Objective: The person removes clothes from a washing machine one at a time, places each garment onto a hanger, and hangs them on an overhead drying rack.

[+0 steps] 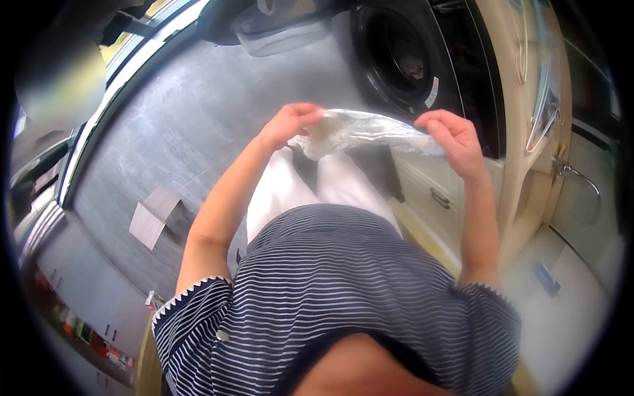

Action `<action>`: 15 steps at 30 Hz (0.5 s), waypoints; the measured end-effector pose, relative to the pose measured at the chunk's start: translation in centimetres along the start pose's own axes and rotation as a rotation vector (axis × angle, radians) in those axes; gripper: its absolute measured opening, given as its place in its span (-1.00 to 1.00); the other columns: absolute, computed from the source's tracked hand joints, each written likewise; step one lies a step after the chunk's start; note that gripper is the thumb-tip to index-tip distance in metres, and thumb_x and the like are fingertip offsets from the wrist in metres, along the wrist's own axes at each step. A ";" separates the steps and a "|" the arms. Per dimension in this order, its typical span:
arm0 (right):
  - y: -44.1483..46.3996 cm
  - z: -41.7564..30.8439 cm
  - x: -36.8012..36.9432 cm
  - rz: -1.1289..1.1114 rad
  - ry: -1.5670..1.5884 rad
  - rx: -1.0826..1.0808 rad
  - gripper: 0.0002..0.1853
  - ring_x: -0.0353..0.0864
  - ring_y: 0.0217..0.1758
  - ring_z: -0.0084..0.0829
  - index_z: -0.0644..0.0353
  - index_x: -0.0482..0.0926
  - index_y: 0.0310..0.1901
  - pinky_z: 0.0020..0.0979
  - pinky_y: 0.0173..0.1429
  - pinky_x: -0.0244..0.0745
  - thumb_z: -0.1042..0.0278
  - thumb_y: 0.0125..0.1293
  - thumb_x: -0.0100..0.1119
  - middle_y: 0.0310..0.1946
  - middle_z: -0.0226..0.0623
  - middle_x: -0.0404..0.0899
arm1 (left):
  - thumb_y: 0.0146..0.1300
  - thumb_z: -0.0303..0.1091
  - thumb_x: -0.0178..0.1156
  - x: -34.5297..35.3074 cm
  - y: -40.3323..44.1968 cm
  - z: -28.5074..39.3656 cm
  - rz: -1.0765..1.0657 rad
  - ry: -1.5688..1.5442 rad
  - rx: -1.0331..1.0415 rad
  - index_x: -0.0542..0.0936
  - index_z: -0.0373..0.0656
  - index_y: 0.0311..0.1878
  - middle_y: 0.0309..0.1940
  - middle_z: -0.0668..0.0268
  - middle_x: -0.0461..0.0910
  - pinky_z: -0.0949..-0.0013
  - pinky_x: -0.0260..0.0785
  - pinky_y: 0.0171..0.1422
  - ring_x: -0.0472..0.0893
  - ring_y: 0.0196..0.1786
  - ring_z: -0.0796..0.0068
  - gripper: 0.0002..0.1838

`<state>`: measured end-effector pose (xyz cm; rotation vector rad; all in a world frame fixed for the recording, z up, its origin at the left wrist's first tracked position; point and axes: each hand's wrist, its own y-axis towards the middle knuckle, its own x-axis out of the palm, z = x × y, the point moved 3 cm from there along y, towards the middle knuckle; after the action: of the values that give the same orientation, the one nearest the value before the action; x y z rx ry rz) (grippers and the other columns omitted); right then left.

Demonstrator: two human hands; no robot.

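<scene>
A thin white cloth (pixel 370 129) with a lacy look is stretched between my two hands at waist height. My left hand (pixel 290 124) pinches its left end, and the fingers of my right hand (pixel 456 140) are closed on its right end. The cloth sags a little in the middle and hangs in front of my white trousers. Beyond it stands a black washing machine (pixel 456 66) with its round opening facing me; something lies inside the drum, too dark to make out.
A clear-sided container (pixel 282 36) is at the top. Cream drawers (pixel 432 191) stand at the right, near hangers (pixel 545 112) and a metal tap (pixel 561 166). A folded light sheet (pixel 153 216) lies on the grey floor (pixel 165 125). Grey cabinets (pixel 89 277) are at lower left.
</scene>
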<state>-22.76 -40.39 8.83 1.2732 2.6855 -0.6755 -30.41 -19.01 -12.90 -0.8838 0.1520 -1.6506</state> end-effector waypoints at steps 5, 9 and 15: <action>0.2 -0.7 4.1 -0.287 -0.086 -0.024 -0.83 0.27 -0.57 -0.83 0.25 0.54 -0.23 -0.69 -0.46 0.16 0.48 0.15 0.01 -0.68 -0.60 0.39 | 0.06 -0.29 0.25 0.7 -2.7 -0.8 0.393 0.090 0.251 0.52 -0.21 -0.19 -0.38 0.36 0.52 0.49 0.34 -0.21 0.48 -0.29 0.56 -0.72; -0.2 -2.4 5.4 -0.473 -0.286 -0.202 -0.82 0.24 -0.63 -0.80 0.22 0.55 -0.27 -0.66 -0.52 0.14 0.50 0.08 0.01 -0.74 -0.54 0.33 | 0.08 -0.22 0.22 3.9 -3.3 -3.9 0.261 0.172 0.161 0.52 -0.15 -0.16 -0.47 0.41 0.51 0.52 0.31 -0.36 0.48 -0.42 0.62 -0.70; -2.0 -2.7 3.8 -0.577 -0.290 -0.171 -0.83 0.25 -0.64 -0.77 0.23 0.56 -0.32 -0.65 -0.52 0.15 0.50 0.05 0.00 -0.72 -0.52 0.38 | 0.13 -0.05 0.13 8.8 -4.9 -5.6 0.004 0.045 -0.063 0.40 -0.03 0.10 -0.38 0.39 0.51 0.61 0.23 -0.59 0.47 -0.58 0.64 -0.51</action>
<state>-26.41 -37.61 10.94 0.3166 2.7748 -0.6001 -37.83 -27.32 -10.10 -0.8938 0.2378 -1.6706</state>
